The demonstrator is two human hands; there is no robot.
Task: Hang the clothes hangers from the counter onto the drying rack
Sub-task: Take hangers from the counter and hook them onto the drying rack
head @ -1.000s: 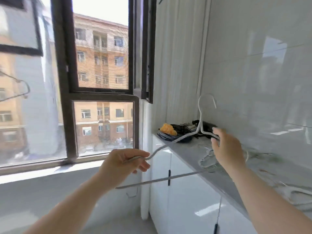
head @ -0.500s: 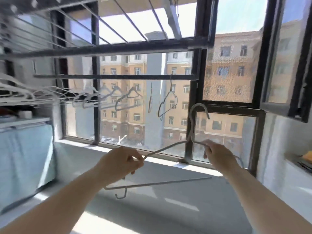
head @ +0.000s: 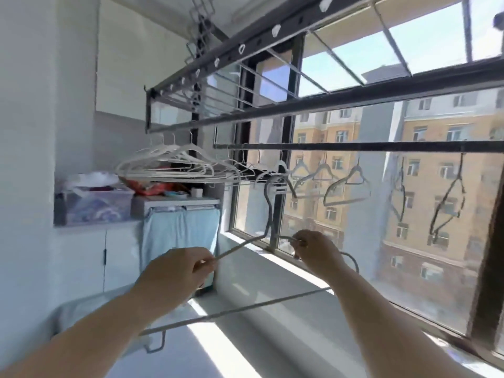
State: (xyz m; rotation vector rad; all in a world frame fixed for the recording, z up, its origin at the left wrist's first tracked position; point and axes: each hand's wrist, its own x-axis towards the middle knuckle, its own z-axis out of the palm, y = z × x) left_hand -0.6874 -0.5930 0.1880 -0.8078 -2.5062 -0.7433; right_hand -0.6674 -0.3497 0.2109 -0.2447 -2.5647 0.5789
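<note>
- The left hand [head: 174, 274] pinches the sloping left shoulder of a clothes hanger [head: 245, 309] between thumb and curled fingers.
- The right hand [head: 316, 252] has its fingers curled round the right shoulder, close beside the neck; the far end of that shoulder curves out behind the wrist.
- The hanger is carried in the air between both hands, well below the rack and touching nothing else. Its hook stands upright above the hands, and its long bottom bar slopes down to the left.
- It looks like thin, smooth grey wire or coated metal, with a small squared notch hanging under the left end of the bar.
- Step in hand, as a judgement: the carry to the rack, with the hanging itself not yet done.
- The next move likely calls for raising the hanger until the hook clears the lower rail [head: 354, 146], then lowering the hook's open side over a free stretch of it.
- That rail is a straight dark bar of the drying rack [head: 272, 28], whose upper beam is dotted with pale holes and crossed by thin rods.
- White hangers [head: 177, 162] bunch at its left end; dark hangers [head: 346, 184] hang spaced along it, with gaps between them.
- Beyond lie a sunlit sill [head: 275, 271], a translucent storage box [head: 92, 205] and a pale blue cloth [head: 180, 233].
</note>
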